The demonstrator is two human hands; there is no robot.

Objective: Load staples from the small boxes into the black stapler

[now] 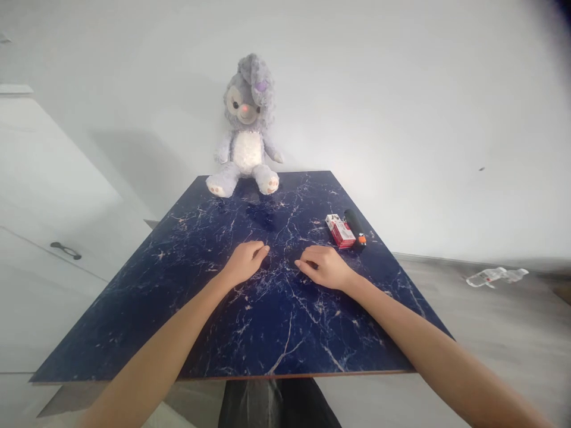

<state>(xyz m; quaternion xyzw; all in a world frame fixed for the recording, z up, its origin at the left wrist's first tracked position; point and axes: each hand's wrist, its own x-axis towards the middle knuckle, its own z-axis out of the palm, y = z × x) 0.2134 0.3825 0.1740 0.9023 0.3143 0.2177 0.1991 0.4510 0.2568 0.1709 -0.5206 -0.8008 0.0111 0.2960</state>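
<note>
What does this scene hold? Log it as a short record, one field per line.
Table: dark blue, light marble-like veins
Left hand: loosely curled over the table, nothing seen in it
Right hand: loosely curled over the table, nothing seen in it; nearest thing, the box
Box: red and white, beyond the right hand
Black item: beside the box, orange patch at its near end
Plush: grey, sitting at the far edge

We see a dark blue surface (267, 333) with white marble veining. Far edge: plush toy (247, 148), pale lilac-grey, white belly, pink nose. Near right edge: red-and-white box (341, 232), black item (353, 222) with orange patch.
</note>
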